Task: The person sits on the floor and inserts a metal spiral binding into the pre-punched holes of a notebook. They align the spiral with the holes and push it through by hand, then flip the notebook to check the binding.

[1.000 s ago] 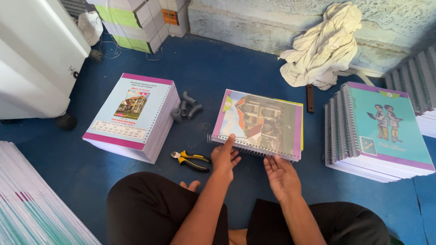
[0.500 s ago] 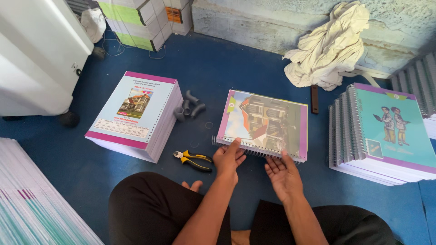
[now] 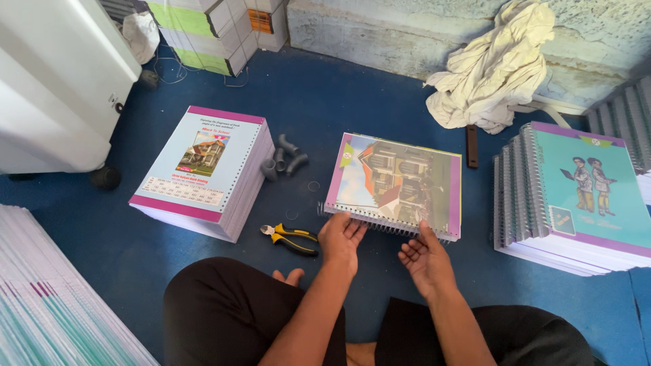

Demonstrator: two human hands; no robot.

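Observation:
A spiral-bound book (image 3: pixel 397 183) with a house picture on its cover lies on the blue floor in front of me, its wire spine along the near edge. My left hand (image 3: pixel 341 238) rests with fingertips on the left part of that wire spine. My right hand (image 3: pixel 425 261) touches the spine further right, palm turned up, fingers spread. Neither hand grips the book. Yellow-handled pliers (image 3: pixel 290 238) lie on the floor just left of my left hand.
A stack of punched unbound books (image 3: pixel 203 169) sits to the left, a stack of bound teal-cover books (image 3: pixel 576 196) to the right. Grey pipe elbows (image 3: pixel 285 157) lie between. A white cloth (image 3: pixel 495 64), a white appliance (image 3: pixel 54 81), paper stacks (image 3: pixel 54 305).
Both hands stay at the book's wire spine and have shifted slightly along it. The right hand's fingers have opened with the palm turned up. The book has not moved.

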